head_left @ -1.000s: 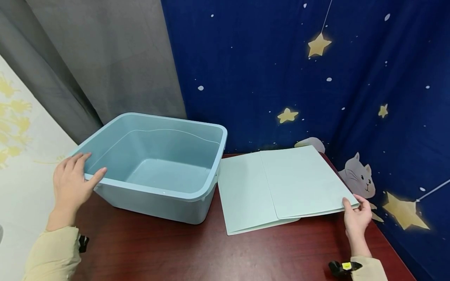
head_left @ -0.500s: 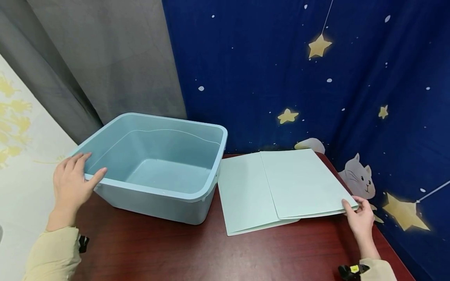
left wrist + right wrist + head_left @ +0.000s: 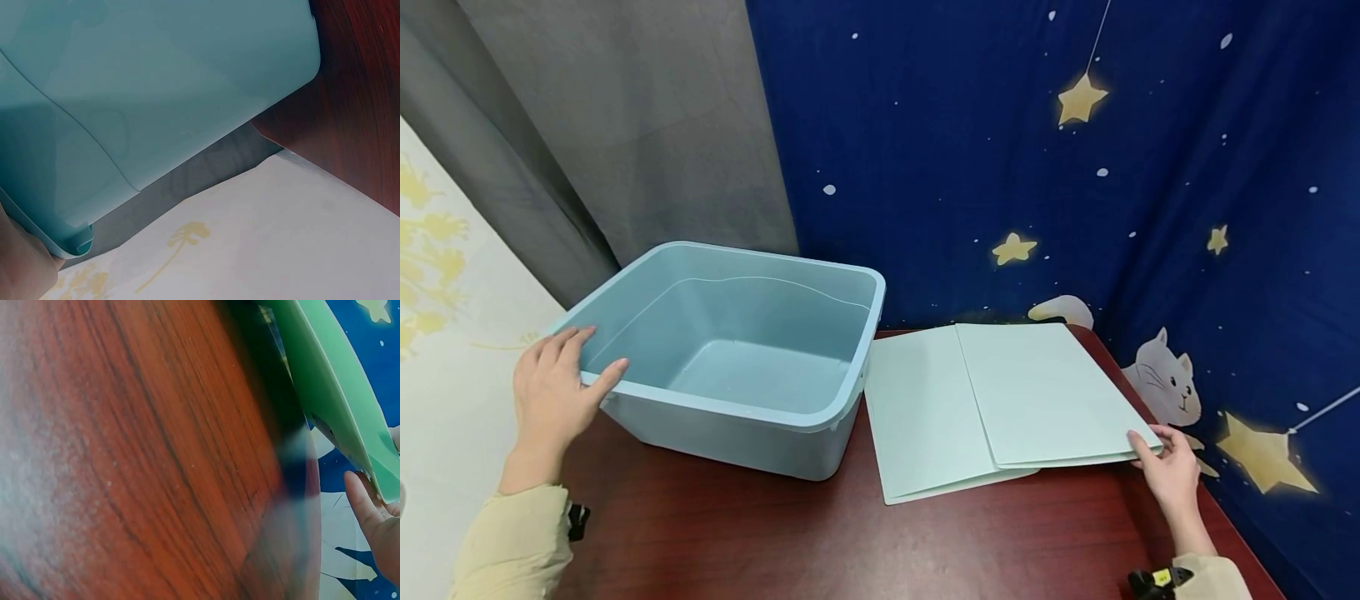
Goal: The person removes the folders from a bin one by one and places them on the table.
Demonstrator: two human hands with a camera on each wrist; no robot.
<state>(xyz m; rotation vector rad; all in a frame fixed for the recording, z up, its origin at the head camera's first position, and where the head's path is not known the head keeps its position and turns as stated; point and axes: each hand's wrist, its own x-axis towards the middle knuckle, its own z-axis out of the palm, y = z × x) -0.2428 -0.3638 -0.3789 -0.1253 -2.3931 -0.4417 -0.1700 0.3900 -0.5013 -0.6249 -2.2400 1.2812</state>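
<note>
A large blue-grey plastic bin [image 3: 722,425] stands on the left of the table, its inside bare. My left hand [image 3: 553,387] rests on the rim at the near left corner, fingers over the edge and thumb on the front rim. Right of the bin lie two pale green folders, overlapping. The left folder [image 3: 921,408] is partly covered by the right folder [image 3: 1052,392]. My right hand [image 3: 1176,471] pinches the near right corner of the upper folder. In the right wrist view that folder [image 3: 337,381] is raised off the table, with a fingertip below it.
The dark red wooden table [image 3: 850,542] ends along a slanting right edge. Behind it hang a blue star-patterned curtain [image 3: 955,150] and a grey curtain [image 3: 662,125]. A white sheet with yellow plant prints [image 3: 460,333] borders the left side.
The upper folder has sunk slightly, its far edge and held corner now lower. My right hand has shifted a little right and down with its corner. Left hand and bin stay put.
</note>
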